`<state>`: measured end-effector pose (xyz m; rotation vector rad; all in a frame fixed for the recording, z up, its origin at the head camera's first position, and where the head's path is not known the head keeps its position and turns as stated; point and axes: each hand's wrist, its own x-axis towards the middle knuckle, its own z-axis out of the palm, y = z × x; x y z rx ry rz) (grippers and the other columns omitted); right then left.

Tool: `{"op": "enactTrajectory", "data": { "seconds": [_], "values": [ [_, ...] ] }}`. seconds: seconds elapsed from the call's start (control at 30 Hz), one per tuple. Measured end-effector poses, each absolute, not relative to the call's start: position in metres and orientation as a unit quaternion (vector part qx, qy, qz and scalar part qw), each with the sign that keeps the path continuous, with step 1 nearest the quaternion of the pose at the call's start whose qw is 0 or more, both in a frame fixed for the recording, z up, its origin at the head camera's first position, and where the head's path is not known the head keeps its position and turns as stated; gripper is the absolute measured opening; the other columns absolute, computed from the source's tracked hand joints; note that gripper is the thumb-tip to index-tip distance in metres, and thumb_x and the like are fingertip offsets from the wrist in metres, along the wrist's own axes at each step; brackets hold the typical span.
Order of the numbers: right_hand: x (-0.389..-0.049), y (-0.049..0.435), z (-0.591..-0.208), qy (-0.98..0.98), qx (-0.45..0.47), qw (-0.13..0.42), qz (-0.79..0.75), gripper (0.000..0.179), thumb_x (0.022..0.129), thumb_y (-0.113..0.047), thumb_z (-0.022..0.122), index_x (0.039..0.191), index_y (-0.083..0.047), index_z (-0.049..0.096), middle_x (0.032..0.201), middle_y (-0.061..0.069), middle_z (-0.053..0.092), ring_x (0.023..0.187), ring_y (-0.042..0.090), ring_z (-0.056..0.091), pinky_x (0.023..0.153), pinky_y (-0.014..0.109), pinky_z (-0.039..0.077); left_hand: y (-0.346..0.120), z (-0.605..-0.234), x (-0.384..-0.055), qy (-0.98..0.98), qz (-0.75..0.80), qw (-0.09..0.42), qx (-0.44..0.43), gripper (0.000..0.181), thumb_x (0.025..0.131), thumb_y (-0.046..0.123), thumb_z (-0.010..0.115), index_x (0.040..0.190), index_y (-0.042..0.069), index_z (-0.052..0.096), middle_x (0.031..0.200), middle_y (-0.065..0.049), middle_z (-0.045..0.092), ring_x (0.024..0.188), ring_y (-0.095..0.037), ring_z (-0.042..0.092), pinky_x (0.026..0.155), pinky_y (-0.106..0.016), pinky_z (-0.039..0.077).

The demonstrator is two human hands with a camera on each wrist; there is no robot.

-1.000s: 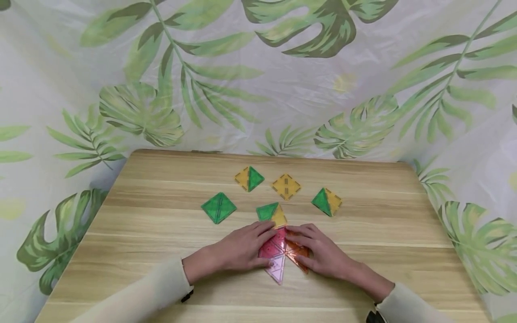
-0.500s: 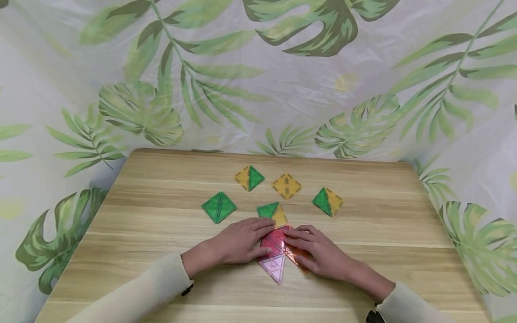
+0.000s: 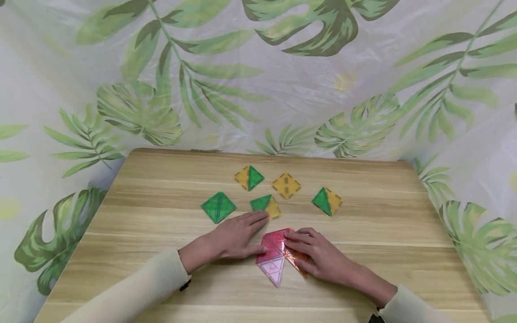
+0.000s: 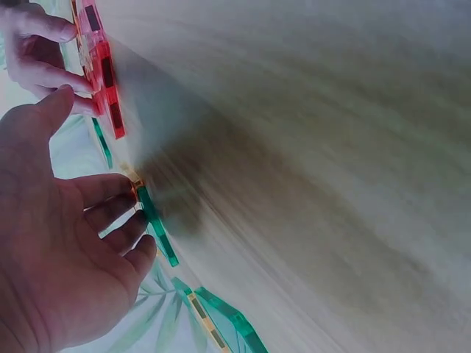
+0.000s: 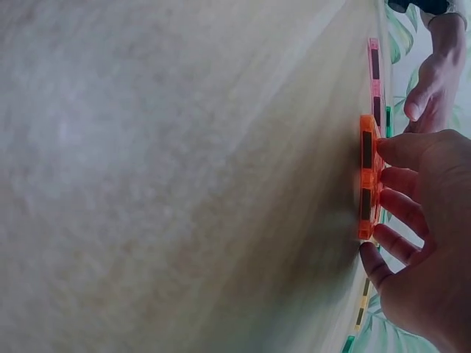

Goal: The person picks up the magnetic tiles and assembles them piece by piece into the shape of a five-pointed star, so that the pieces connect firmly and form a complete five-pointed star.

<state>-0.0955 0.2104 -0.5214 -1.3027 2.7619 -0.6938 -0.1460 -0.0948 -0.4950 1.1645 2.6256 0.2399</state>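
Observation:
Translucent magnetic tiles lie on the wooden table. My left hand [image 3: 238, 236] rests its fingertips on a green triangle tile [image 3: 260, 202] joined to a yellow triangle tile [image 3: 273, 209]; its thumb reaches the edge of the red tiles [image 3: 274, 238]. In the left wrist view those fingers look nearly straight. Below the red tiles a pink triangle tile [image 3: 273, 269] is attached. On their right side, my right hand [image 3: 325, 256] lays spread fingertips on the orange tile [image 5: 366, 176], which it partly covers in the head view.
Further back lie a green diamond [image 3: 218, 207], a yellow diamond [image 3: 286, 186] and two green-and-yellow pairs, one to the left [image 3: 249, 178] and one to the right [image 3: 327, 201]. A leaf-patterned cloth [image 3: 226, 67] hangs behind the table.
The left hand has slid the green-and-yellow pair away from the red tiles, up and to the left, leaving a gap. The right hand stays nearly still on the orange tile.

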Motion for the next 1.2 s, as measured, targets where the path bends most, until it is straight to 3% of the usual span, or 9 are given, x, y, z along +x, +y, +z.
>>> {"op": "enactTrajectory", "data": {
  "seconds": [0.3, 0.47, 0.7, 1.0, 1.2],
  "values": [
    [-0.092, 0.213, -0.526, 0.889, -0.36, 0.011, -0.283, 0.055, 0.094, -0.025, 0.084, 0.144, -0.011, 0.067, 0.154, 0.005, 0.057, 0.136, 0.022, 0.053, 0.107, 0.047, 0.053, -0.092, -0.494, -0.143, 0.9, 0.094, 0.111, 0.411, 0.086, 0.103, 0.064, 0.055, 0.163, 0.004, 0.039, 0.171, -0.011, 0.035, 0.158, -0.03, 0.031, 0.127, -0.045, 0.032],
    [-0.089, 0.215, -0.524, 0.907, -0.279, -0.009, -0.314, 0.06, 0.084, -0.029, 0.093, 0.134, -0.004, 0.071, 0.133, 0.006, 0.066, 0.122, 0.021, 0.061, 0.099, 0.042, 0.058, -0.083, -0.493, -0.135, 0.887, 0.137, 0.094, 0.43, 0.082, 0.1, 0.057, 0.067, 0.159, 0.004, 0.047, 0.165, -0.013, 0.043, 0.153, -0.032, 0.039, 0.123, -0.047, 0.038],
    [-0.086, 0.205, -0.517, 0.933, -0.196, 0.029, -0.302, 0.073, 0.074, -0.042, 0.098, 0.129, -0.001, 0.073, 0.109, -0.001, 0.064, 0.094, 0.011, 0.058, 0.081, 0.028, 0.055, -0.068, -0.495, -0.123, 0.879, 0.154, 0.139, 0.43, 0.09, 0.093, 0.053, 0.079, 0.161, 0.006, 0.043, 0.165, -0.015, 0.039, 0.151, -0.031, 0.04, 0.122, -0.045, 0.04],
    [-0.084, 0.196, -0.516, 0.942, -0.17, 0.038, -0.287, 0.075, 0.07, -0.038, 0.101, 0.128, 0.001, 0.072, 0.104, -0.001, 0.058, 0.089, 0.01, 0.05, 0.074, 0.024, 0.048, -0.062, -0.503, -0.122, 0.871, 0.176, 0.107, 0.446, 0.094, 0.086, 0.048, 0.088, 0.158, 0.004, 0.047, 0.155, -0.013, 0.05, 0.141, -0.027, 0.046, 0.118, -0.043, 0.045],
    [-0.085, 0.196, -0.518, 0.939, -0.165, 0.029, -0.299, 0.076, 0.069, -0.036, 0.102, 0.127, 0.0, 0.07, 0.109, 0.0, 0.062, 0.095, 0.011, 0.054, 0.081, 0.027, 0.053, -0.06, -0.505, -0.123, 0.863, 0.215, 0.105, 0.445, 0.097, 0.082, 0.042, 0.092, 0.158, 0.005, 0.046, 0.151, -0.013, 0.05, 0.141, -0.028, 0.046, 0.12, -0.043, 0.042]
  ]
}}
